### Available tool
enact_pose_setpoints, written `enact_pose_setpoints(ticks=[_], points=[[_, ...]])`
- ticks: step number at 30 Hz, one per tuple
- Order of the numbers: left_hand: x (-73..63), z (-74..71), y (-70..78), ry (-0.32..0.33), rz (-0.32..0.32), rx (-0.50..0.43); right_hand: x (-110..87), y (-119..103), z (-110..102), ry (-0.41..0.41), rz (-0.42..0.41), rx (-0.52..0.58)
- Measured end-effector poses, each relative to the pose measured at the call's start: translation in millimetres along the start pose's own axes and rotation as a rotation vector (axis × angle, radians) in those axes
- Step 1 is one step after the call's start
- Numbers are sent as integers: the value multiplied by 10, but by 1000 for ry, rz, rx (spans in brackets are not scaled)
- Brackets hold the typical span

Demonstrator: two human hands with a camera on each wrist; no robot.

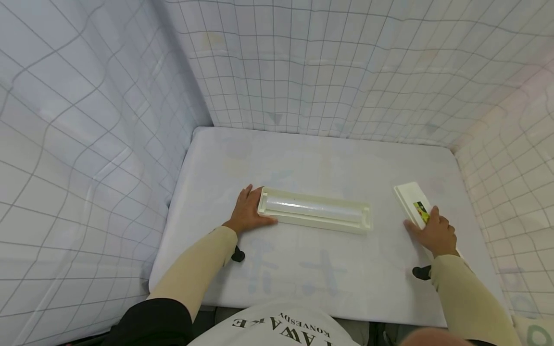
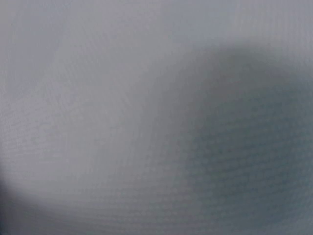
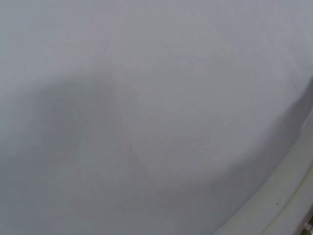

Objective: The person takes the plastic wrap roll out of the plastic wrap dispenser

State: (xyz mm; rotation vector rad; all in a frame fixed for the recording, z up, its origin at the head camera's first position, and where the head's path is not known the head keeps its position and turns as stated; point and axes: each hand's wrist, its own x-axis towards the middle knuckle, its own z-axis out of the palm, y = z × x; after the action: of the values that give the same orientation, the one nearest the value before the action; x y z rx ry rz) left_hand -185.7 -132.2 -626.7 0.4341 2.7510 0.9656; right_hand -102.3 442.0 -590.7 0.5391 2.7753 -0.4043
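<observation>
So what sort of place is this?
Maybe a curtained work booth: white sheets with grey grid lines hang on three sides of a white rectangular table holding a long cream plastic box.

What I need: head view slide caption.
Left hand grips an open case with a shiny roll; right hand grips a labelled panel.

Long cream box (image 1: 318, 223) lay on table (image 1: 294, 269), open side up, slightly slanted, L end gripped by L hand (image 1: 249, 210); shiny whitish roll (image 1: 313, 207) sat lengthwise inside; narrow white pc (image 1: 409, 198) w/ yellow-green label (image 1: 421, 211) lay diag to box's R, well apart, gripped across by R hand (image 1: 437, 235), nr part mostly hidden
</observation>
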Motion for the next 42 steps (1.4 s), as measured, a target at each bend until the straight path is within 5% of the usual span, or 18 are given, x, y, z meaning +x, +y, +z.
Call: enact_pose_setpoints(ticks=[17, 32, 42], points=[[0, -7, -5, 9, 1, -2, 95, -193, -185, 197, -191, -14], [21, 26, -17, 6, -6, 23, 76, -693, -344, 310, -399, 14], [13, 23, -7, 7, -9, 12, -29, -1076, -389, 218, -435, 40]])
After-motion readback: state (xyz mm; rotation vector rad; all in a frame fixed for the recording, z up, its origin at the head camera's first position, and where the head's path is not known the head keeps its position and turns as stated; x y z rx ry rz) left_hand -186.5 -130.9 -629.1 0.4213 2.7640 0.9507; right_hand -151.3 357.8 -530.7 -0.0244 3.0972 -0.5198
